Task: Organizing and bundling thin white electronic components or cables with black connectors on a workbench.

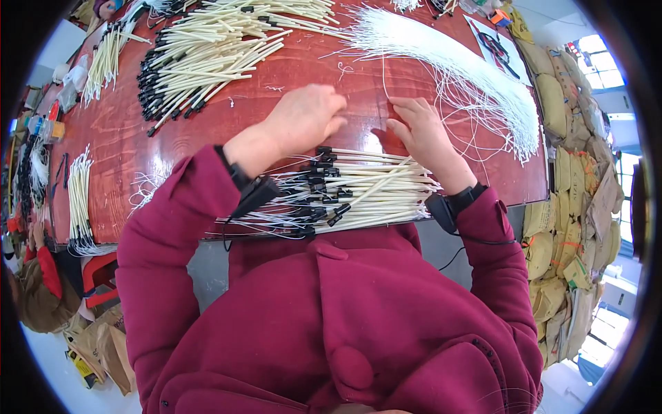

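Above the near bundle of cream tubes [376, 190], my left hand [307, 117] hovers with bent fingers, the thumb and index apart and nothing visible between them. Facing it, my right hand [420, 131] has thumb and forefinger spread. One white wire [384, 72] runs down from the far wire bundle to its fingertips; no grip on it shows. The near tubes lie across the table's front edge, with black connectors [321, 179] and thin white wires [258, 217] at their left ends.
Far left on the red table [289, 72] lies a large heap of cream tubes [214, 55] with black ends. A long bundle of white wires [448, 52] spreads at the right. Another tube bundle [80, 196] sits left. Sacks [558, 228] are stacked beyond the right edge.
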Tool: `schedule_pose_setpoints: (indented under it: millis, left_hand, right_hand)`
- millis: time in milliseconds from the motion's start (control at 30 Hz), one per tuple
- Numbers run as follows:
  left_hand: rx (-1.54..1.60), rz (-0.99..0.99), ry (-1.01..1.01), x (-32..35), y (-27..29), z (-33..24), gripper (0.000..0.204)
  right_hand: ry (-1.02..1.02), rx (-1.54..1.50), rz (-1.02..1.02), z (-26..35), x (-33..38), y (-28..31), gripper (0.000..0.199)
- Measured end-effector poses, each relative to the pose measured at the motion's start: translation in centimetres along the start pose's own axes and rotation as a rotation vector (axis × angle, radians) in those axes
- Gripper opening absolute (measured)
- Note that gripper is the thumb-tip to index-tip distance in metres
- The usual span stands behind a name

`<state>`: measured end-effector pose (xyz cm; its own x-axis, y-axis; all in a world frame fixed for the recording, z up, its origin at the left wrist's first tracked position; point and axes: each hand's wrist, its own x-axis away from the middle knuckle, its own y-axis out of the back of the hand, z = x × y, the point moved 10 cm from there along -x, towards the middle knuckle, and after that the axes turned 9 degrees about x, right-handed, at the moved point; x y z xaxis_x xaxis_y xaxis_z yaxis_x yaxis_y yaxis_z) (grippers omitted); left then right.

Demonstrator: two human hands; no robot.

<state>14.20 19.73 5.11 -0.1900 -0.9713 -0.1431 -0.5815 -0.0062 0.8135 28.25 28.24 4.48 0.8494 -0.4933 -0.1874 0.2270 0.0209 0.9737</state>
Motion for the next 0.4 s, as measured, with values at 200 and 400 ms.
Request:
schedule_pose_setpoints:
  millis: [200,400]
  left_hand:
    - [-0.193,-0.117,-0.181,-6.7,-1.5,0.2,0.023]
    - [-0.338,0.239,-0.054,-9.7,-5.2,1.6,0.036]
  right_hand:
    - [0.129,-0.238,0.050,1.1,0.8,-0.1,0.026]
    - [0.092,-0.436,0.092,1.1,2.2,0.3,0.028]
